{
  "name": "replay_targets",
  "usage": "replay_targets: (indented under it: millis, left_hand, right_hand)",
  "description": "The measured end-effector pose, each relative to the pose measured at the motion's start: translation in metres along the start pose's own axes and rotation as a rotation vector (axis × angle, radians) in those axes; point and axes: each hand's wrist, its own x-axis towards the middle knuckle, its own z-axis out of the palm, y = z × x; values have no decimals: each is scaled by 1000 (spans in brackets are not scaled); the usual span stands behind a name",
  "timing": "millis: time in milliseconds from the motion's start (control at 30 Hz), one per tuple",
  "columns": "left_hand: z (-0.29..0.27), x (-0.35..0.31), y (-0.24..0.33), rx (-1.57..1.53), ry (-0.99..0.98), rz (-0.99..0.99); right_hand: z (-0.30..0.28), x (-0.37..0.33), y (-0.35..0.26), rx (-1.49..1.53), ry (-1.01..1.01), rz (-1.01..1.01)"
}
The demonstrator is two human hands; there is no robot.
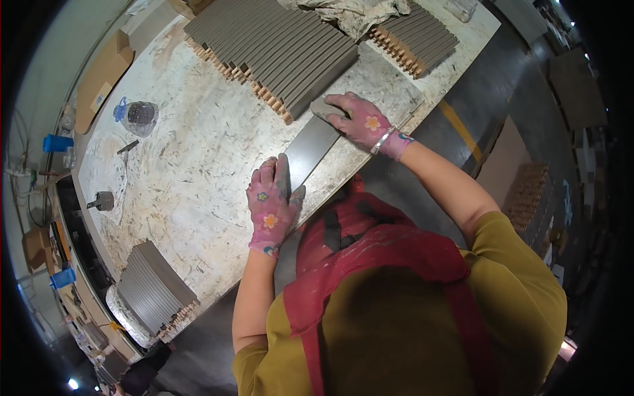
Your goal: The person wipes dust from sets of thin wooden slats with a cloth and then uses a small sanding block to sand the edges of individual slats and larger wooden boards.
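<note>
Flat grey strip (309,153) lies slantwise near the front edge of a white, scuffed worktable (198,152), right in front of the person, its smooth face up and catching the light. From where I stand, the left hand (271,211), in a pink flower-printed glove, is at the strip's nearer end: the fingers lie close together along its left side, the thumb stands apart from them at the end, and I cannot tell whether they squeeze it or only steady it. At the other end the right hand (363,122), gloved alike, has its fingers and thumb closed about a small grey pad (321,109), the forefinger and thumb a little apart with the pad between them, over the strip's far end. Just beyond that hand sits a broad row of grey slats (277,46) with tan ends, with a smaller row (422,39) to its right and crumpled sheeting (356,13) between. Another bundle (152,287) stands at the table's left corner, and a clear blue-capped bottle (140,117) is well apart, across the table.
</note>
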Motion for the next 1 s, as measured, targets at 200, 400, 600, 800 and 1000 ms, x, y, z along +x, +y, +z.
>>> replay_targets:
  millis: [200,400,600,800,1000]
  left_hand:
    - [-4,-1,0,6,4,-33]
    - [-19,27,-57,-241,-70,174]
    - [3,47,-66,-3,108,436]
    - [12,44,-67,-4,156,412]
    - [15,40,-51,58,133,399]
  right_hand:
    - [-22,-37,-13,-209,-110,61]
    - [-60,-78,-26,-20,-165,-52]
    - [9,-68,-86,-133,-428,-586]
    - [30,-73,-72,-119,-435,-629]
    - [34,-69,-57,-193,-355,-735]
